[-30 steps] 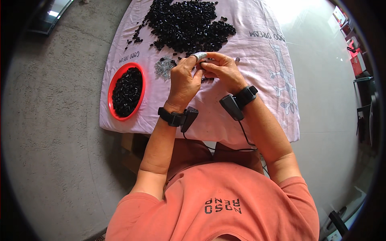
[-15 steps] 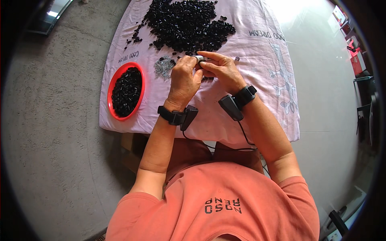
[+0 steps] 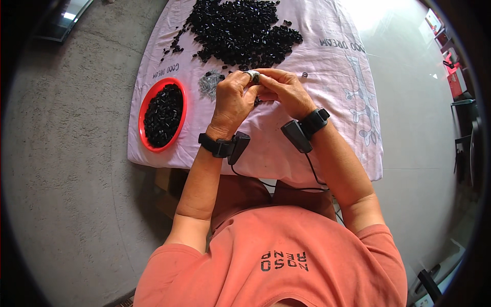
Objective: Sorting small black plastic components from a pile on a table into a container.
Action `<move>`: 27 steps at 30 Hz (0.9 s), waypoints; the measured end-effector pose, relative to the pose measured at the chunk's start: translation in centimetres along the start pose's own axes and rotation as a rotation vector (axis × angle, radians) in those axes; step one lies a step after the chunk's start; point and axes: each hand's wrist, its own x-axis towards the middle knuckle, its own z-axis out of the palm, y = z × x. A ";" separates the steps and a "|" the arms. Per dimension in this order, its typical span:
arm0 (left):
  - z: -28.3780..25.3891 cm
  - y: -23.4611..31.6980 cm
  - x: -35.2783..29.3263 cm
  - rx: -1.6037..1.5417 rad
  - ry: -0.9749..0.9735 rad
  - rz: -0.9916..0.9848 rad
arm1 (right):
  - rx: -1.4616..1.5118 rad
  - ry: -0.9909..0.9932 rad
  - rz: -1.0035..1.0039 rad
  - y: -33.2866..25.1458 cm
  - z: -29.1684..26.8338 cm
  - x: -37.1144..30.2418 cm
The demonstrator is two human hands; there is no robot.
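My left hand (image 3: 231, 100) and my right hand (image 3: 287, 93) meet over the cloth-covered table, fingers pinched together. Between the fingertips is a small dark piece (image 3: 256, 80), too small and covered to make out fully. A whitish wrap (image 3: 251, 74) shows at the left hand's fingertips. Just beyond the hands spreads a big heap of small black plastic pieces (image 3: 240, 33). Beside my left hand lies a little pile of thin, shiny silvery pins (image 3: 209, 84). A few black pieces lie under my fingers, partly hidden.
A red oval basin (image 3: 180, 128) filled with black pieces (image 3: 162, 115) stands at the table's left edge. One loose dark piece (image 3: 305, 74) lies right of my right hand. Both wrists carry black strapped devices, with a cable (image 3: 286, 188) hanging near the table's front edge.
My right index finger has come down from its raised, stretched position and curled in against the left fingertips. The hands otherwise stay in the same place; the view has shifted slightly.
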 end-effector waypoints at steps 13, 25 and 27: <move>0.8 -0.6 -0.3 0.054 0.065 0.048 | 0.042 0.032 0.020 0.4 0.0 0.2; 0.5 -1.0 -0.6 0.050 0.081 -0.048 | 0.086 0.040 0.021 0.3 -0.3 0.4; -0.3 -1.4 -0.8 0.074 0.095 -0.091 | 0.058 0.079 0.004 0.0 -0.3 0.4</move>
